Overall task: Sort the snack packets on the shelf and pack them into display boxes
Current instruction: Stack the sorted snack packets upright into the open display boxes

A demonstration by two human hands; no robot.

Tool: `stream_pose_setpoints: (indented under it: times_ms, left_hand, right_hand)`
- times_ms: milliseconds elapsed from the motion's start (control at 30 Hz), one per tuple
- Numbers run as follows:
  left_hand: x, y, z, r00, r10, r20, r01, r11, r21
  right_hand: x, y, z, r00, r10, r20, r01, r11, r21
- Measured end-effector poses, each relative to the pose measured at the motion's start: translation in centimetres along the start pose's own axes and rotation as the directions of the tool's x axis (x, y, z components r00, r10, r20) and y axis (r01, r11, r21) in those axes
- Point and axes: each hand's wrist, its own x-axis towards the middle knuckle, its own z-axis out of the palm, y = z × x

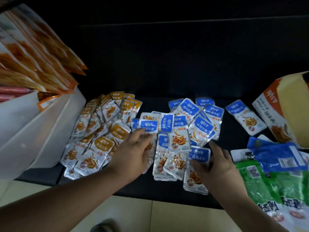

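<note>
1. Head view: my right hand (217, 164) curls over one blue packet (199, 154) near the front edge of the shelf (167, 190); whether it grips, I cannot tell.
2. My left hand (133, 153) lies spread, fingers relaxed, on the blue packets (179, 141) heaped just beyond both hands.
3. These look like light, slick foil sachets, likely to slide; best pinched by a flat sealed edge.
4. To the left, orange packets (100, 131) lie heaped; a display box (270, 114) stands far right, well apart.
</note>
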Motion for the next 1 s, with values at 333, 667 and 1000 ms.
stream_pose_setpoints:
  times_ms: [333, 667, 1000]
  left_hand:
    - [-1.9, 0.7, 0.9, 0.989, -0.079, 0.124, 0.084, 0.996, -0.040]
    - [-1.0, -0.7, -0.9, 1.000, -0.017, -0.007, 0.015, 0.989, -0.150]
    - [7.2, -0.1, -1.6, 0.975, -0.189, 0.112, 0.192, 0.981, -0.015]
  right_hand:
    - [2.7, -0.1, 1.4, 0.958, -0.255, 0.128, 0.252, 0.967, 0.043]
    - [2.2, -2.4, 2.2, 0.941, -0.305, 0.147, 0.300, 0.952, 0.056]
    - [2.1, -0.8, 3.3, 0.921, -0.388, 0.037, 0.388, 0.922, -0.003]
